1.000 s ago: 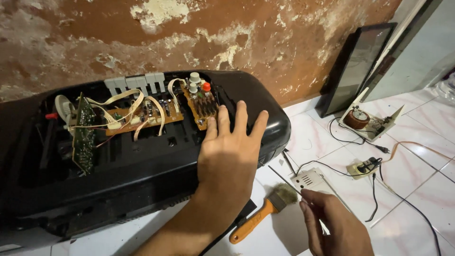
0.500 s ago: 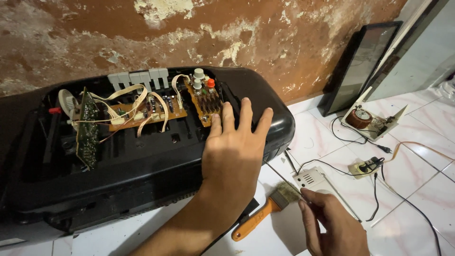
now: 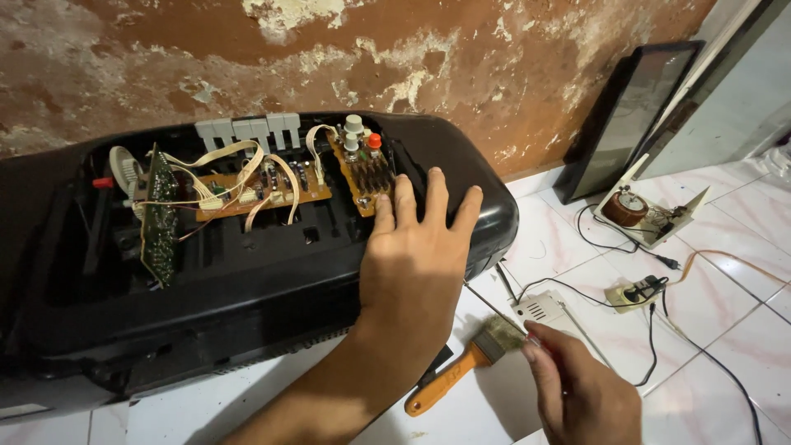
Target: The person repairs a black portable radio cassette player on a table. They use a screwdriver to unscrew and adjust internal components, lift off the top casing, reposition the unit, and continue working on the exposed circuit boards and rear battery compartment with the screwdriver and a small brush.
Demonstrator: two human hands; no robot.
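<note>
**Left hand flat on an opened black cassette player, right hand low by a brush**

The left hand (image 3: 416, 259) lies palm down on the top of the large black plastic cassette player casing (image 3: 247, 272), which rests on the white tiled floor (image 3: 725, 313) against a peeling brown wall (image 3: 461, 58). Its fingers (image 3: 435, 198) are spread a little and stretched toward the wall, with nothing pinched between them; the fingertips reach just beside the small brown circuit board with white and red push buttons (image 3: 362, 165). The casing's top is open. Inside, a longer brown circuit board (image 3: 264, 191) runs across, linked by pale flat ribbon cables (image 3: 235, 152), and a green circuit board (image 3: 158, 218) stands on edge at the left. A row of 5 grey plastic keys (image 3: 247, 129) sits at the rear edge.

The right hand (image 3: 581, 387) is at the bottom of the view, over the floor, its fingers curled together; whether they pinch anything I cannot tell. Just beside it lies a paintbrush with an orange handle and pale bristles (image 3: 461, 367), near a small white plastic box with vent slots (image 3: 540, 309). Farther right, black wires (image 3: 651, 330) trail to a white plug socket (image 3: 634, 292) and a small board carrying a brown coil (image 3: 630, 208). A dark flat panel with a black frame (image 3: 630, 115) leans against the wall.
</note>
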